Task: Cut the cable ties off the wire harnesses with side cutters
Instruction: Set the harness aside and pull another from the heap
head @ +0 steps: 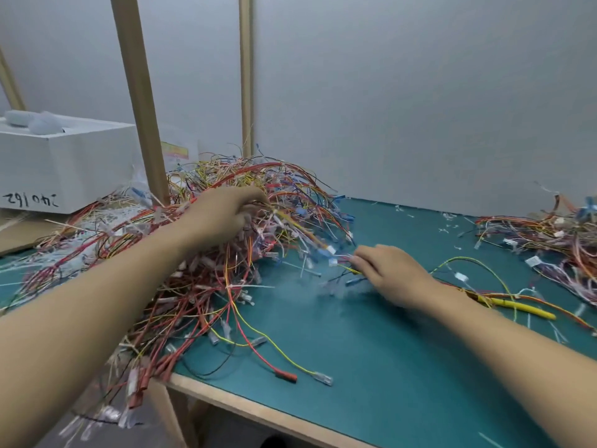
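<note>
Box (64,166) on the far left, white with some handwriting on the front, sitting beside two wooden posts (139,92). Right next to it is a huge tangled heap of wire harnesses (200,286), mostly red, orange, yellow and blue. It covers the left part of the desk (355,383) and spills over the front left corner. The left hand (226,215) is dug into the top of that heap, fingers curled tight round a bunch of the wires.

One strand runs out of the heap toward the middle of the green mat. The right hand (387,273) has the wire ends (336,258) there, pinched between curled fingertips by a couple of small white connectors. That bit is pretty blurry, so I can't tell exactly how many wires it's got. A stray red wire (286,376) and a yellow one lie loose near the front edge.

Just past the right forearm there's a yellow-handled tool flat on the mat, looks like the side cutters (517,307). The head is hidden behind the arm, and neither of the hands is touching it. Little white cable tie offcuts (449,227) are scattered over the back of the mat. A smaller heap (549,234) of harnesses sits at the far right, well apart from the big one.
</note>
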A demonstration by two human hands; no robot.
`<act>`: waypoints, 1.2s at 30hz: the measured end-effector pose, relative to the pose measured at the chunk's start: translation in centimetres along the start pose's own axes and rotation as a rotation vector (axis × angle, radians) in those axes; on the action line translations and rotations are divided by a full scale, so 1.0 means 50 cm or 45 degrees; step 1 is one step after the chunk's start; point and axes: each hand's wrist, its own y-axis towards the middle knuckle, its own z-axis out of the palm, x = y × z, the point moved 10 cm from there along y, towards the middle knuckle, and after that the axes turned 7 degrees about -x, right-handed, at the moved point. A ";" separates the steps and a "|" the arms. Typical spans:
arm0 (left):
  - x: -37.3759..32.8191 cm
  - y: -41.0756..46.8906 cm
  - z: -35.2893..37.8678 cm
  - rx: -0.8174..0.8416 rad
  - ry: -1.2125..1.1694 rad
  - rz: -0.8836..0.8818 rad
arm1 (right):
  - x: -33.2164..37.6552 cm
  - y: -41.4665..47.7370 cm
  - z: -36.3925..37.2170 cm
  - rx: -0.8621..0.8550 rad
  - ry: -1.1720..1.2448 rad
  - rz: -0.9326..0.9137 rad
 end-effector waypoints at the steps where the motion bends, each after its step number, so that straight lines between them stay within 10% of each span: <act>1: -0.016 0.003 0.006 0.046 0.078 0.032 | 0.013 0.007 -0.003 -0.023 0.003 -0.019; 4: -0.073 0.008 0.021 0.177 0.360 0.219 | 0.040 0.019 -0.020 -0.095 -0.025 -0.095; 12: -0.090 -0.068 0.039 0.780 -0.069 -0.036 | -0.070 -0.001 -0.230 -0.483 0.151 0.171; 17: -0.192 -0.048 -0.005 0.620 1.048 0.300 | -0.015 -0.018 -0.339 -0.617 0.184 0.017; 21: -0.418 -0.088 0.101 0.737 0.240 0.334 | 0.065 -0.018 -0.441 -0.722 0.319 -0.127; 28: -0.602 -0.104 0.371 0.679 -1.216 -0.316 | 0.066 -0.050 -0.630 -0.982 0.800 -0.095; 36: -0.586 0.047 0.259 0.378 -1.639 -0.401 | -0.178 -0.233 -0.621 -0.797 0.350 0.189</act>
